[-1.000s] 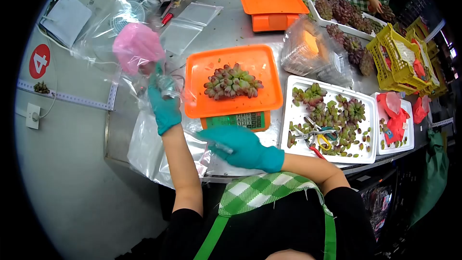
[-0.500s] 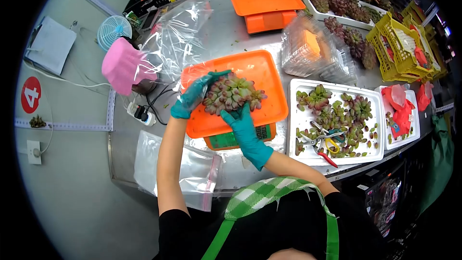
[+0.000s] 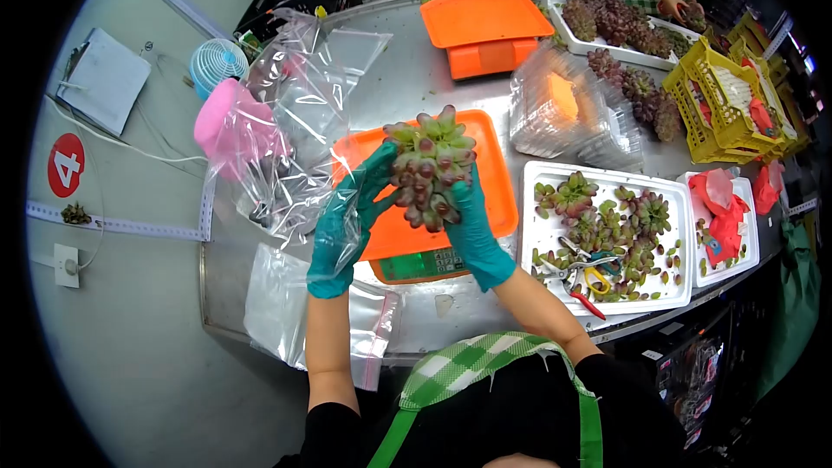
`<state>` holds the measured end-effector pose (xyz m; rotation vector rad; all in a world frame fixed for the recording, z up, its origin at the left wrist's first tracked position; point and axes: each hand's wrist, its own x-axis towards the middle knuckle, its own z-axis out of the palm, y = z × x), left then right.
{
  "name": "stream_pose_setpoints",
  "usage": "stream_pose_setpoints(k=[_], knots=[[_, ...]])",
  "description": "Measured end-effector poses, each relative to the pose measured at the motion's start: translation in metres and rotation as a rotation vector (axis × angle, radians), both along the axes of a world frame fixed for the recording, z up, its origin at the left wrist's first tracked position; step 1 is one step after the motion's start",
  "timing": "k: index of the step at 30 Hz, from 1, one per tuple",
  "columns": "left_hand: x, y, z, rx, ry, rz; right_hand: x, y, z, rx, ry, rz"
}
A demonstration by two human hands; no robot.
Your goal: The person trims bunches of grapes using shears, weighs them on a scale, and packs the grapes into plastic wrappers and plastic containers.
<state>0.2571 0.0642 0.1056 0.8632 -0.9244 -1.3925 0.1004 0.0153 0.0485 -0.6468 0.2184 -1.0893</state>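
Observation:
A dense succulent cluster [image 3: 431,169], green with reddish-purple tips, is held between my two teal-gloved hands above the orange tray [image 3: 496,199] of a scale. My left hand [image 3: 347,225] grips the cluster's left side, and a crumpled clear plastic bag [image 3: 303,134] drapes over that glove and spreads up and left. My right hand [image 3: 478,238] supports the right side and underside of the cluster, fingers pointing up along it. Beneath the tray, the scale's green display [image 3: 407,268] and keypad show at the front.
Right of the scale, a white foam tray [image 3: 533,208] holds succulent rosettes, loose leaves and scissors [image 3: 598,282]. Clear plastic boxes [image 3: 555,108] and a second orange scale [image 3: 485,22] stand behind. Flat plastic bags [image 3: 286,303] lie front left. A co-worker handles plants at the back right.
The succulent cluster has risen off the scale tray and tilted so its rosettes face me. My hands lifted with it, and the clear bag shifted with my left hand.

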Motion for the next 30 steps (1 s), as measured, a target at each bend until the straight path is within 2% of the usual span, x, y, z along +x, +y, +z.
stream_pose_setpoints(k=[1, 2, 5, 6, 10, 11, 13, 14, 16, 19, 21, 23, 24, 27, 28, 30], knots=[[-0.007, 0.003, 0.01, -0.013, -0.002, -0.013, -0.011, -0.003, 0.008, -0.04, -0.094, 0.107], [-0.016, 0.004, 0.022, -0.05, -0.025, -0.03, -0.018, 0.002, 0.015, -0.06, 0.013, 0.006], [-0.038, 0.004, 0.052, -0.044, -0.016, -0.145, -0.051, 0.011, 0.023, 0.251, -0.509, 0.171], [-0.046, 0.002, 0.064, -0.024, -0.078, -0.179, -0.063, 0.01, 0.035, 0.282, -0.67, 0.18], [-0.087, -0.01, 0.097, -0.123, -0.594, -0.214, -0.132, 0.029, 0.026, 0.278, -0.667, 0.304], [-0.082, -0.018, 0.089, -0.145, -0.509, -0.216, -0.147, 0.038, 0.029, 0.255, -0.689, 0.288], [-0.08, -0.053, 0.073, -0.143, -0.674, -0.054, -0.174, 0.053, 0.036, 0.201, -0.727, 0.269], [-0.086, -0.069, 0.078, -0.332, -0.95, 0.01, -0.185, 0.063, 0.034, 0.235, -0.752, 0.157], [-0.101, -0.096, 0.093, -0.728, -1.49, 0.18, -0.208, 0.079, 0.042, 0.155, -0.736, 0.084], [-0.161, -0.094, 0.116, -1.145, -1.713, 0.233, -0.229, 0.096, 0.069, 0.102, -0.702, 0.028], [-0.202, -0.088, 0.115, -1.133, -1.743, 0.132, -0.24, 0.104, 0.081, 0.061, -0.686, -0.011], [-0.247, -0.072, 0.123, -0.898, -1.935, -0.068, -0.253, 0.114, 0.091, 0.018, -0.669, -0.064], [-0.262, -0.071, 0.123, -0.867, -1.954, -0.15, -0.26, 0.12, 0.096, -0.001, -0.661, -0.097], [-0.295, -0.068, 0.119, -0.894, -1.923, -0.179, -0.28, 0.133, 0.107, -0.063, -0.628, -0.19], [-0.302, -0.07, 0.111, -0.898, -1.857, -0.207, -0.285, 0.138, 0.109, -0.08, -0.62, -0.219], [-0.31, -0.074, 0.102, -0.891, -1.582, -0.455, -0.292, 0.146, 0.112, -0.115, -0.606, -0.273]])
